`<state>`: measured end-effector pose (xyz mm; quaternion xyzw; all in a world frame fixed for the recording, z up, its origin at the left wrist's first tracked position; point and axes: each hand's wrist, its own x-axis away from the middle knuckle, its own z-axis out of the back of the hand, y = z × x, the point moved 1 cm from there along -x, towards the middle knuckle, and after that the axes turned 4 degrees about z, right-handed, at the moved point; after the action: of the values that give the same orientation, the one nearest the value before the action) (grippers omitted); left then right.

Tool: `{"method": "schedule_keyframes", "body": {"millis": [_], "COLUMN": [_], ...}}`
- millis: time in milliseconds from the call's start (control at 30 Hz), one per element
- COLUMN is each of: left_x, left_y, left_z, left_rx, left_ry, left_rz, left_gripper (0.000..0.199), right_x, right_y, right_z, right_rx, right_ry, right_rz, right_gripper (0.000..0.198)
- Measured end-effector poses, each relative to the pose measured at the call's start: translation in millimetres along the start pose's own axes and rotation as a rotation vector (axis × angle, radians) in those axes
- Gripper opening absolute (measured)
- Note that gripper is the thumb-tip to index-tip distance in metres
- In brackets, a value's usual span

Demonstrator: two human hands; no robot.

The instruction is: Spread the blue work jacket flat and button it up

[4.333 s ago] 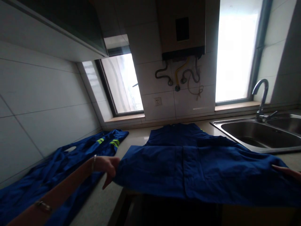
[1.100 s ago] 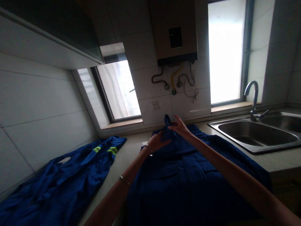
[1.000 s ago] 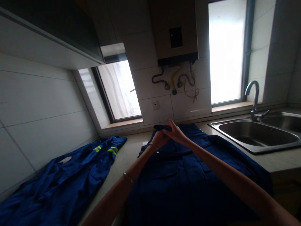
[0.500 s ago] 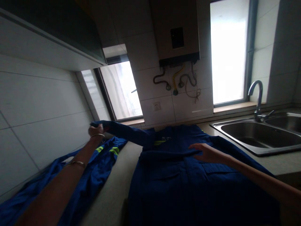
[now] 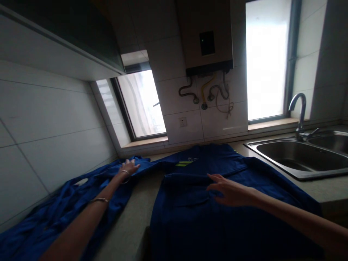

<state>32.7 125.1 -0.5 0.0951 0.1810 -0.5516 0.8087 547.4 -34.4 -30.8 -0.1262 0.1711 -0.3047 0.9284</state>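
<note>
Now | sleeve [image 5: 152,165] runs leftward from jacket [image 5: 217,203] | left hand [image 5: 128,167] flat on its cuff, grip open | right hand [image 5: 231,188] open, pressing jacket chest, nearer the body

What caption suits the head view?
Left hand flattens a jacket's sleeve; right hand rests on its front.

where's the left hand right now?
In the head view, the left hand rests left of centre on the jacket's sleeve, which is stretched out over the second blue garment near the left window.
</note>
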Motion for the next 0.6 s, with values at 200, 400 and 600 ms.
{"method": "schedule_keyframes", "body": {"millis": [200,400,600], "left_x": [69,99,92], "left_y": [118,125,113], "left_z": [-44,-83,-104], "left_rx": [0.050,0.279,0.589], "left_ry": [0.040,-0.296,-0.370], "left_rz": [-0.762,-0.836,-0.467], "left_gripper": [0.052,0.050,0.060], "right_x": [-74,-119,-126], "right_y": [-18,10,25], "right_z": [-68,-98,-89], "right_rx": [0.177,0.409,0.459], "right_ry": [0.050,0.082,0.115], "right_rz": [0.137,0.043,0.151], "right_gripper": [0.040,0.033,0.023]}}
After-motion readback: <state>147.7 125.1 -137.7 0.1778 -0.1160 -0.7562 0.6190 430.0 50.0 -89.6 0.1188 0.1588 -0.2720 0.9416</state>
